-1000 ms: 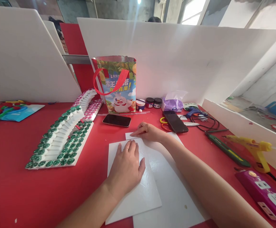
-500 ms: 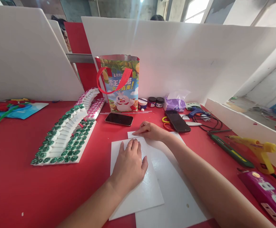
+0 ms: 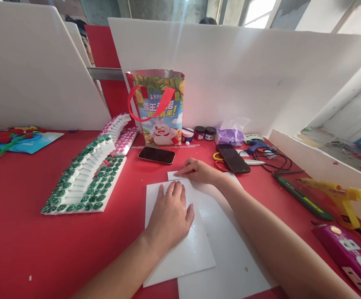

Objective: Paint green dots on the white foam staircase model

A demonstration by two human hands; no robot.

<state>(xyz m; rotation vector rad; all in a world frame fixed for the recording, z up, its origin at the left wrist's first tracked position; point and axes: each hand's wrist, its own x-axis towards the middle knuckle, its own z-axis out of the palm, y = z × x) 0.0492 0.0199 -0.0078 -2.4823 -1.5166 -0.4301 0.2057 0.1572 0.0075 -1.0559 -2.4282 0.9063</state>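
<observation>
My left hand [image 3: 170, 216] lies flat on a white board [image 3: 180, 261], fingers stretched forward with a ring on one of them; the thumb stands off to the right. Just beyond the board's far edge, my right hand [image 3: 196, 171] has its fingers drawn together on a small white strip [image 3: 171, 175]. Its thumb is mostly hidden, and whether the strip is pinched or only pressed cannot be made out. Beneath the board and my right forearm is a larger white sheet [image 3: 224, 265], partly covered.
Behind the hands are a phone [image 3: 156, 155], a printed bag [image 3: 162, 112] and small jars. Another phone [image 3: 232, 158] overlaps scissors. Rightward lie a green cutter [image 3: 303, 197], yellow glue gun [image 3: 339, 197] and purple power strip [image 3: 345, 253]. A green-decorated piece [image 3: 84, 182] stands left.
The camera view has shifted very slightly. Both hands keep the same positions on the white board and strip.
</observation>
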